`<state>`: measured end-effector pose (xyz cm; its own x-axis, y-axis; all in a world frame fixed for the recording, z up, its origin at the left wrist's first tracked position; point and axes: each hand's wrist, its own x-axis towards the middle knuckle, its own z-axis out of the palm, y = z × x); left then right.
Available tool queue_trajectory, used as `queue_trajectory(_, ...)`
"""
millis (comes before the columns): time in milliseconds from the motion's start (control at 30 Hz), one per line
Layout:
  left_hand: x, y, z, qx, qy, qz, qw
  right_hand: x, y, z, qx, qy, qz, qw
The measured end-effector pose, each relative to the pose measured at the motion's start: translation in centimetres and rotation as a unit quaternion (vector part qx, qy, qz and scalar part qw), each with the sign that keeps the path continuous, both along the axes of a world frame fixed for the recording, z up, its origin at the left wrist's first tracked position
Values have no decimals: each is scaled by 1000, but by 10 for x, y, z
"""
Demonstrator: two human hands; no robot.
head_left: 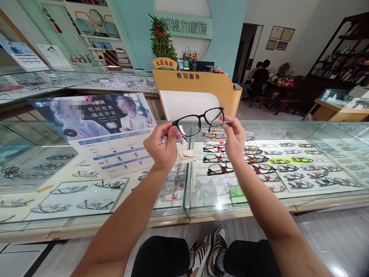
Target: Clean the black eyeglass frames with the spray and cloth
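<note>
Black-framed glasses point(201, 118) with clear lenses are held up above the glass counter, tilted so that their right side is higher. My left hand point(163, 145) pinches the frame at its left corner, thumb and fingers pressed together. At the opposite corner my right hand point(235, 138) grips the frame, its fingers partly hidden behind it. Below and between the hands, a folded beige cloth point(188, 154) lies on the counter, with a small white and bluish item point(182, 135) just behind it.
Glass display cases point(187, 209) full of glasses run across in front of me. A printed poster sheet point(100, 130) stands on the left part. Behind are a wooden cashier desk point(196, 82) with a plant point(163, 40) and, at the far right, seated people point(260, 75).
</note>
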<state>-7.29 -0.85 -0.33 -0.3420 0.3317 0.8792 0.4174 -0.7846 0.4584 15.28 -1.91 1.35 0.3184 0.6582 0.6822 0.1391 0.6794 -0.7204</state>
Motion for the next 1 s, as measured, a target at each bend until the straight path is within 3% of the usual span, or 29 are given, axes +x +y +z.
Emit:
queue_trajectory(167, 1, 1, 2, -52, -13, -23, 998, -1, -4, 1, 21, -62, -42, 997)
queue_trajectory(367, -1, 9, -1, -96, -14, -54, 994, 2, 0, -2, 31, -68, -68, 995)
queue_trajectory(533, -2, 14, -3, -74, 8, -7, 997, 2, 3, -5, 48, -67, -82, 993)
queue_trajectory(667, -3, 19, -8, -93, -24, -25, 995, 0, 3, -6, 30, -33, -67, 997)
queue_trajectory(1000, -1, 20, -10, -67, -40, 21, 997, -9, -1, -8, -6, 29, -37, 999)
